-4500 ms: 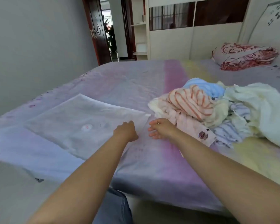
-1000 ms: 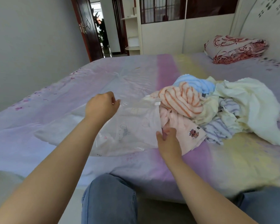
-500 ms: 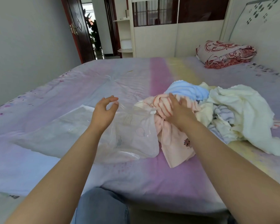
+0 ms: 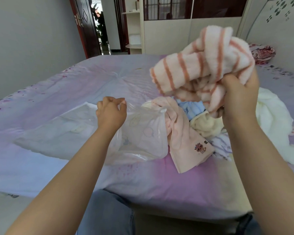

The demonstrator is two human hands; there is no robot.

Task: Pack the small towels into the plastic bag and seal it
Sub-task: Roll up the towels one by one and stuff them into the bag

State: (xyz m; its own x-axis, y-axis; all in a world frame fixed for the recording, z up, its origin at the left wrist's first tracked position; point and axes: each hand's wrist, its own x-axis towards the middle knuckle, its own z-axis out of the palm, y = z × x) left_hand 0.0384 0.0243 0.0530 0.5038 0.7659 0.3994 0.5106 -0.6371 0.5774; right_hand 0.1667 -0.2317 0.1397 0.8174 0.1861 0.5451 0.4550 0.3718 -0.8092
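Up at 2 o'clock, the right hand now has the orange-striped towel bunched in its fist, lifted clear off the towel pile it was only pressing on half a second back. Left hand still pinches the plastic bag mouth at 12 o'clock, holding it up. So towel 1 looks ready to go in; the bag's empty as far as I can tell.
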